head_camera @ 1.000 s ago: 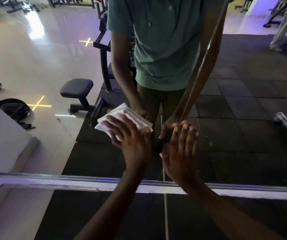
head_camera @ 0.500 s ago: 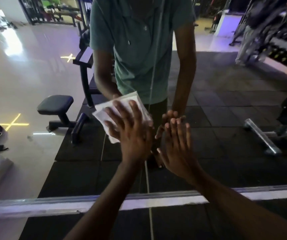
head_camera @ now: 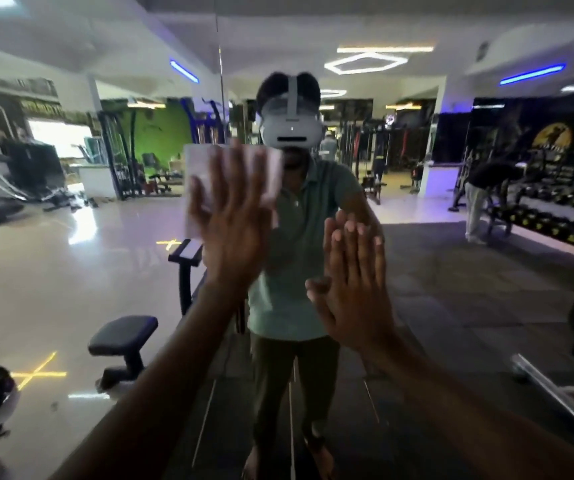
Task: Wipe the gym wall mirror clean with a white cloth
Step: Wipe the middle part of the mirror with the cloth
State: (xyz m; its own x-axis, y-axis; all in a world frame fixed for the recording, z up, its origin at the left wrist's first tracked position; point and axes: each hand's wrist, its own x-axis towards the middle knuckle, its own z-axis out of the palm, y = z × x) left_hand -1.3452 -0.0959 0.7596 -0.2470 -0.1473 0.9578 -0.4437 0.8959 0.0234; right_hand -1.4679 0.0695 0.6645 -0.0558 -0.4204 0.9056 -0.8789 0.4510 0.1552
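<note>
Up high, my left hand (head_camera: 233, 233) pressed the white cloth (head_camera: 197, 174) against the mirror (head_camera: 70, 271), fingers straight and spread. My right hand (head_camera: 354, 289) lay flat on the glass, fingers straight and together.

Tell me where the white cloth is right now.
Head view, left of centre: the white cloth is pressed flat on the mirror under the left hand.

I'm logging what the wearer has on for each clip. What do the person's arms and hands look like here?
Both forearms are bare, with no sleeve reaching them. The left hand and right hand wear no gloves, and no rings, watch or wristband show. The frame is motion-blurred, so fine details cannot be made out.
</note>
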